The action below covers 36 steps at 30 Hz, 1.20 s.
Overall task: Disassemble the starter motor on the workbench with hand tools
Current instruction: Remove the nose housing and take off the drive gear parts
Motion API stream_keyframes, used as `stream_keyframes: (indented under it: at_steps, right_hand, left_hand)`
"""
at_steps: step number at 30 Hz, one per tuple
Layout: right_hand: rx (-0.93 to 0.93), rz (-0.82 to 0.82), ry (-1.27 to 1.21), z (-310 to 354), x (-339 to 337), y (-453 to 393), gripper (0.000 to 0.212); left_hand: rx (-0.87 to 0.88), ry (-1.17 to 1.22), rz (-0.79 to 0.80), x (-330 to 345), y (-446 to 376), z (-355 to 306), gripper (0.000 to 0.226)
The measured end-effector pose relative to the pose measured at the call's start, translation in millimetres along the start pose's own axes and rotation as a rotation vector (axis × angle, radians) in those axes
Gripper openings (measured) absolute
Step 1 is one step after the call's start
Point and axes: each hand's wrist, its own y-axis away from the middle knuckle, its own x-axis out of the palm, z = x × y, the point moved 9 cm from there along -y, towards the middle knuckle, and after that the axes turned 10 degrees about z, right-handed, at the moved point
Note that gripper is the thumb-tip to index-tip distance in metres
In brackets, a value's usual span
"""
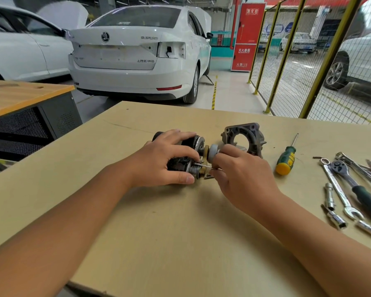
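Bare workbench [180, 232] is lying open toward the near edge; a screwdriver [286, 159], wrenches [338, 189] and sockets [335, 219] are crowding the right side.

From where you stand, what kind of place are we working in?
Most likely a car repair or training workshop: a white sedan parked behind the workbench, yellow mesh fencing, and wrenches laid out beside the starter motor.

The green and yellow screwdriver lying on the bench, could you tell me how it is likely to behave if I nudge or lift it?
The screwdriver looks stiff, given its thin metal shaft. Its rounded handle may roll if pushed sideways on the flat workbench. It probably lifts lightly, and the ribbed grip should not slip.
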Motion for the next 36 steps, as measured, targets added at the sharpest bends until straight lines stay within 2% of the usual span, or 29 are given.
stream_keyframes:
  at_steps: [8, 13, 17, 25, 32, 34, 36]
  right_hand:
    - [-0.013, -0.041, -0.197, -2, -1, -2, 0.021]
    - [-0.016, 0.030, -0.122, 0, 6, -3, 0.017]
    - [0.031, -0.025, 0.053, -3, -1, 1, 0.013]
    - [0.056, 0.028, 0.075, -6, 2, -1, 0.014]
    - [0.048, 0.017, -0.125, -9, 4, -4, 0.026]
    - [0.048, 0.029, -0.118, -10, 6, -4, 0.027]
    - [0.040, 0.042, -0.104, -9, 8, -4, 0.024]
  left_hand:
    - [-0.002, 0.006, 0.007, 0, 0, -1, 0.048]
    - [0.002, -0.001, 0.003, 1, 0, -1, 0.049]
    - [0.009, -0.008, -0.002, 0, -1, 0, 0.048]
    - [-0.004, 0.000, 0.002, 0, -1, 0, 0.047]
    - [-0.063, -0.048, -0.006, -2, 3, -3, 0.051]
    - [-0.082, -0.085, -0.056, -4, 4, -7, 0.046]
    - [-0.103, -0.079, -0.110, -8, 4, -11, 0.032]
